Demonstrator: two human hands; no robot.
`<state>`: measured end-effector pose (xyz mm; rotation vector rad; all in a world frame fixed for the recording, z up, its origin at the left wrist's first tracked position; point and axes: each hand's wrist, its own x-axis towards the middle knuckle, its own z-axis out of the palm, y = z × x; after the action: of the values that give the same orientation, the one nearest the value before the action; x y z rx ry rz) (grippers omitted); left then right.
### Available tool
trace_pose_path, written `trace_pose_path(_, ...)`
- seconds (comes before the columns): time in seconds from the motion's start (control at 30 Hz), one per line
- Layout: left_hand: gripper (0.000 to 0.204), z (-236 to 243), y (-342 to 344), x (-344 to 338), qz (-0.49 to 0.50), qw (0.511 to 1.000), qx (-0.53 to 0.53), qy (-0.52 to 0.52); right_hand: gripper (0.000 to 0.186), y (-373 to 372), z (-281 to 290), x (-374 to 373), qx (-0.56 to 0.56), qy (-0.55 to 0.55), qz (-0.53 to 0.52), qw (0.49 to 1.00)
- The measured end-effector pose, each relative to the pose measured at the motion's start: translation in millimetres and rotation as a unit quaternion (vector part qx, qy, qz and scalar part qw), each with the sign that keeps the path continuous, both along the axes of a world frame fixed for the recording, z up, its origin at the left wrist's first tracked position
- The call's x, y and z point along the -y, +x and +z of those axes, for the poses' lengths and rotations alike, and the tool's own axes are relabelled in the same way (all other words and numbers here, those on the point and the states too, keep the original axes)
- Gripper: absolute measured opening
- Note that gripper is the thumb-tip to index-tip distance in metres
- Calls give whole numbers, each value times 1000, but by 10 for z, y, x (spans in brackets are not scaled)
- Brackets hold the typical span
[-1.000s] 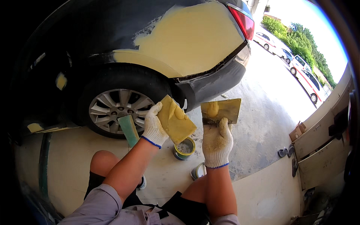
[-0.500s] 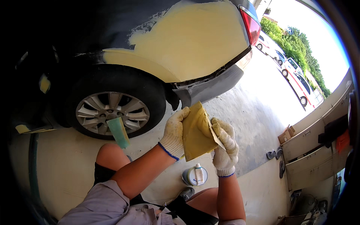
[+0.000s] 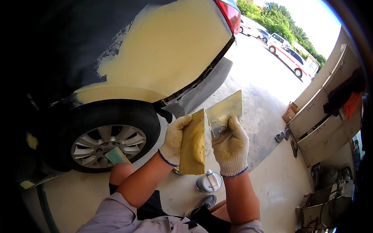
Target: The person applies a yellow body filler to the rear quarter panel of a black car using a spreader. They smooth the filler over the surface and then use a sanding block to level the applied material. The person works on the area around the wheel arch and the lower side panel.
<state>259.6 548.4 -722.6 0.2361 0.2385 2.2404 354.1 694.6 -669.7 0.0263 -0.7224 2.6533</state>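
Note:
My left hand (image 3: pixel 171 141), in a white knit glove, grips a flat mixing board (image 3: pixel 189 157) by its left edge. A mound of yellow body filler (image 3: pixel 199 141) lies on the board. Just right of it, my gloved right hand (image 3: pixel 232 150) is closed on a wide, thin filler spreader (image 3: pixel 229 106), its blade pointing up and smeared with filler. Board and spreader are slightly apart. Ahead, the dark car's rear quarter panel carries a broad, smooth layer of yellow filler (image 3: pixel 163 58) above the wheel (image 3: pixel 108 145).
A flat green piece (image 3: pixel 117 156) shows between my left knee and the wheel. Below my hands stands a round can (image 3: pixel 202 184) with a white tube (image 3: pixel 213 181) on its lid. Cabinets (image 3: pixel 311 143), sandals (image 3: pixel 294 148) and a cardboard box (image 3: pixel 290 112) are at the right; parked cars stand outside.
The spreader has come away from the board to the right and turned blade-up. The board is tilted more upright. My view has shifted, so the car sits lower and further left.

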Motion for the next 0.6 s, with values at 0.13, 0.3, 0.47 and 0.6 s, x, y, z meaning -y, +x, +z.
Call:
trace_pose_path(0.13, 38, -185, -44, 7, -56, 996, -23, 63, 37, -19, -421, -89, 69, -7, -25, 997)
trace_pose_path(0.3, 28, 131, 18, 218, 265, 959, -41, -91, 47, 313, -383, -139, 89, 103, -184, 973)
trace_pose_path(0.47, 39, 233, 43, 438, 436, 867, -184, -156, 50, 426, -227, -58, -11, 747, -430, 506)
trace_pose_path(0.6, 40, 265, 177, 452, 457, 842, -234, -170, 60, 247, -190, 149, -48, 800, -441, 404)
